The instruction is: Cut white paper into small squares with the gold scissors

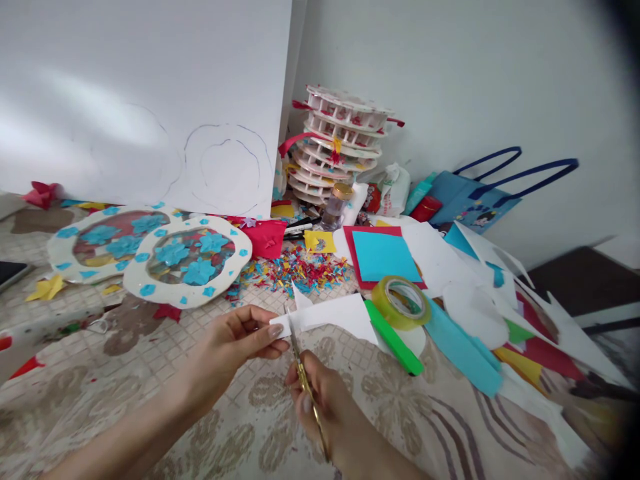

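My left hand (239,341) pinches the left end of a white paper piece (330,315) between thumb and fingers. My right hand (323,400) is wrapped round the handles of small gold scissors (300,363), whose blades point up and meet the paper just right of my left fingertips. The paper stretches to the right over the patterned tablecloth (125,380). Both hands hover low over the table near its front.
Two white flower-shaped frames with blue paper flowers (187,260) lie at left. Confetti scraps (295,270), a tape roll (401,301), a green marker (393,337), coloured sheets (383,257), a stack of white frames (343,143), a blue bag (470,203) and a big white board (145,100) surround the hands.
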The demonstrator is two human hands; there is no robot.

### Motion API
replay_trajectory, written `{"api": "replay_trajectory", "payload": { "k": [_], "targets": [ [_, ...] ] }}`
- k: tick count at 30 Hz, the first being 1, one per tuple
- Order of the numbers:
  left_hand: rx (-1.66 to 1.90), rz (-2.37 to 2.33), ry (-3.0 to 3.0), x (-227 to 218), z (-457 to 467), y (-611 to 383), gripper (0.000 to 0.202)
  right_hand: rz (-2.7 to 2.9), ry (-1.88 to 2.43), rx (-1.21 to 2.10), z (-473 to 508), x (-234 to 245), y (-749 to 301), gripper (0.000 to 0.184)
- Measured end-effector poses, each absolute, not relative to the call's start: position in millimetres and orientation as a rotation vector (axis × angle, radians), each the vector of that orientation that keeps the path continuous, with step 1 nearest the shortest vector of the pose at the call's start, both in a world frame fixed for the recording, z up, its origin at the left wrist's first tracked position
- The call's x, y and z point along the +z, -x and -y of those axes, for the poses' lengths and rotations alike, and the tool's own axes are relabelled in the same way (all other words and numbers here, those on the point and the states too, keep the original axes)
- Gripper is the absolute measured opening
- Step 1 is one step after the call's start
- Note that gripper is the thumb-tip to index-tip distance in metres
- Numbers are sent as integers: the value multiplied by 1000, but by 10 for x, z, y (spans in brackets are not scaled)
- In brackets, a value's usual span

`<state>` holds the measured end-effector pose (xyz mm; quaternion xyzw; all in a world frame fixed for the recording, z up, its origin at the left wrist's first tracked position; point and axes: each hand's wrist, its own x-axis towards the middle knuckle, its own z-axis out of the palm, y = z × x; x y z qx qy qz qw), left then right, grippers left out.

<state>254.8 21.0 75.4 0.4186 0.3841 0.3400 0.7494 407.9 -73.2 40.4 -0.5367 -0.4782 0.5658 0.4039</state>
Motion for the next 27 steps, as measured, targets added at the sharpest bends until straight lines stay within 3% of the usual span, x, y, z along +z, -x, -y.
{"api": "replay_trajectory", "payload": {
  "k": [6, 15, 23, 27],
  "targets": [
    [719, -837, -925, 724, -220, -2539, 20, 1349, 1407, 1384, 723, 464, -4086, 48],
    [686, -852, -935, 751, -231, -2534, 19, 1391, 1477, 1376, 727, 543, -4039, 71],
    [690, -812, -949, 736, -252, -2527, 10, 1357, 1546, 1279, 763, 329, -3964, 68],
    [663, -735, -793, 736, -233, -2546, 11, 1224, 1546, 1386, 772, 222, -3939, 66]
  ]
}}
